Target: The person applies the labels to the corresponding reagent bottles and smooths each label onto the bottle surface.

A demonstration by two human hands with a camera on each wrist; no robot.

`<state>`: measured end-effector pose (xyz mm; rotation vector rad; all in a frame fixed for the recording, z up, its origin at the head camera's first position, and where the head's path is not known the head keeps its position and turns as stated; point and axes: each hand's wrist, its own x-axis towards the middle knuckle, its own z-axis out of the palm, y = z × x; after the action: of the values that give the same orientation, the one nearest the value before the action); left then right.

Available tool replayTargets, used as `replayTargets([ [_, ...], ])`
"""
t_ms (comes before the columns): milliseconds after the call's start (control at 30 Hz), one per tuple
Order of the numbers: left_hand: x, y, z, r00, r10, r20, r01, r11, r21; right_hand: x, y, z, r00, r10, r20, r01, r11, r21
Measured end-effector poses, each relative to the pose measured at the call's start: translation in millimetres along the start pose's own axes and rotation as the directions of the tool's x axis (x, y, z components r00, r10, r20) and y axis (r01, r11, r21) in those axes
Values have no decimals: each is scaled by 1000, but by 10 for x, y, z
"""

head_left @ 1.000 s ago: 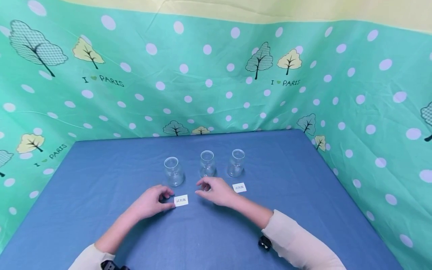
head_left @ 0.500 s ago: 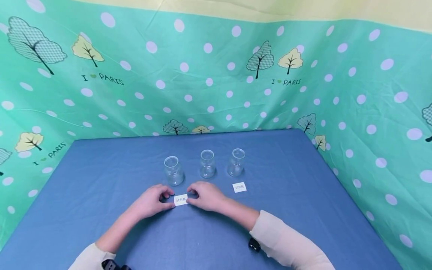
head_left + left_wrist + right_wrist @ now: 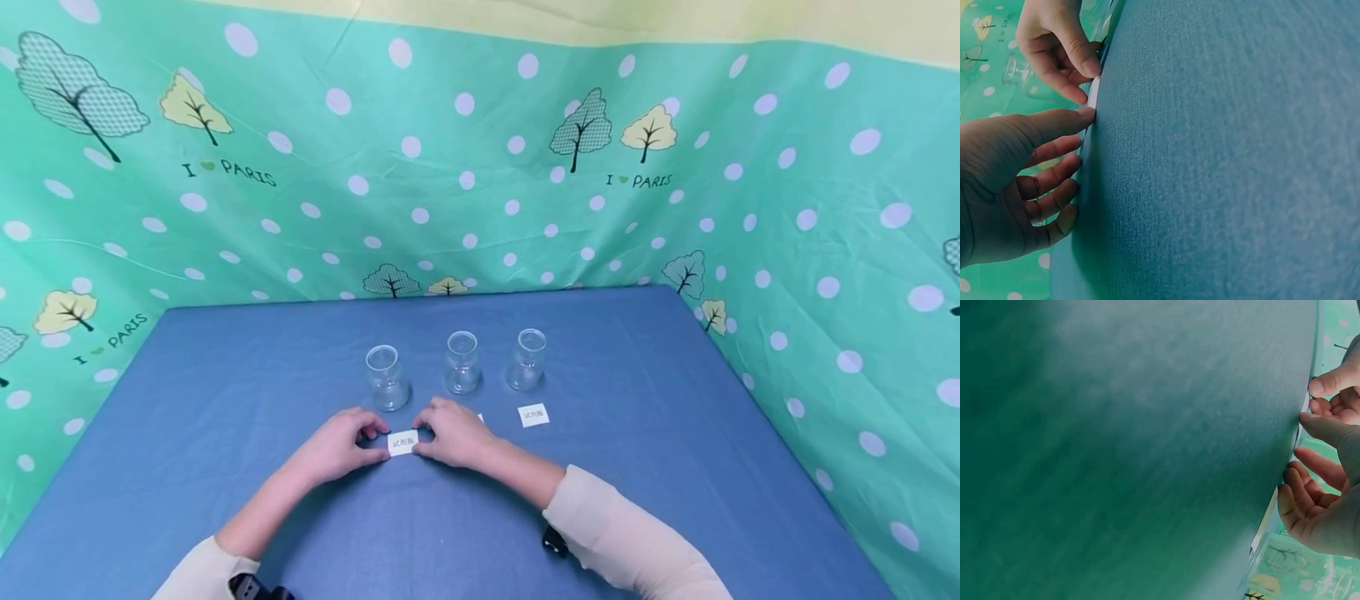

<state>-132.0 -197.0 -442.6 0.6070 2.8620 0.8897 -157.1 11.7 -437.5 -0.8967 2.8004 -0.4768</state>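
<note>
A small white paper card with handwritten characters (image 3: 402, 442) lies flat on the blue table in front of the left glass jar (image 3: 388, 388). At its left edge is my left hand (image 3: 337, 448), thumb tip by the near corner and fingers loosely bent. My right hand (image 3: 455, 435) comes in from the other side, with its thumb and fingertips right at the card's right edge. Seen from the left wrist, both thumbs touch the ends of the thin white card (image 3: 1094, 92). A second white card (image 3: 482, 417) is mostly hidden behind the right hand.
Two more open glass jars, a middle one (image 3: 462, 372) and a right one (image 3: 527, 368), stand in a row with the left jar. Another written card (image 3: 533, 415) lies before the right jar. A green dotted curtain (image 3: 465, 150) borders the blue table (image 3: 637, 400).
My right hand has moved left and toward the card, from a short gap to its right edge. The left hand stays at the left edge, and the jars stand as before.
</note>
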Motion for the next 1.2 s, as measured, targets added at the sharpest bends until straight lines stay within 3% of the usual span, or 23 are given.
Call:
replayTargets([
  [833, -2, -24, 8, 1000, 14, -18, -15, 1000, -15, 28, -9, 24, 999, 5, -33, -5, 1000, 16],
  [1200, -2, -40, 29, 999, -38, -28, 35, 992, -119, 13, -11, 34, 999, -4, -54, 5, 1000, 31],
])
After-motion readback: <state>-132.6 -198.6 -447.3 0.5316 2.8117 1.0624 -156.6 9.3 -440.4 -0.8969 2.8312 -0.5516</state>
